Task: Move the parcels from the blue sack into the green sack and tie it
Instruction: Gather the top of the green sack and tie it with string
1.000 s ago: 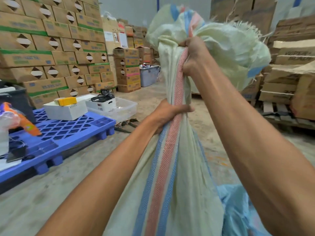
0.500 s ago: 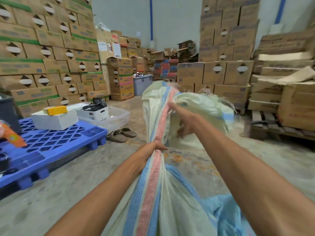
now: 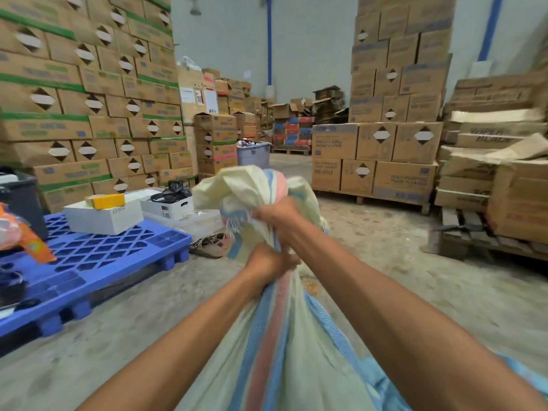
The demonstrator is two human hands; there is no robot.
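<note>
Left hand (image 3: 271, 262): clenched round the gathered neck of the green sack (image 3: 267, 351); it is the lower grip and the one nearer my body.
Right hand (image 3: 278, 218): just beyond and above the left, touching it, fingers curled into the loose cloth at the mouth.
Sack's long axis: runs from under my chest away and upward through both hands, the red and blue stripe lying along it.
Loose top: fans out past the right hand and flops leftward.
Parcels: none in view (the cloth hides whatever is inside).
Blue sack (image 3: 385, 378): slack on the floor, against the green sack's right side, close to me.
Step, as I judge it: tying. The free cloth lies beyond my right hand, so that hand should wind it while the left pins the neck.
Blue pallet (image 3: 89, 262): on the floor to my left, well apart.
</note>
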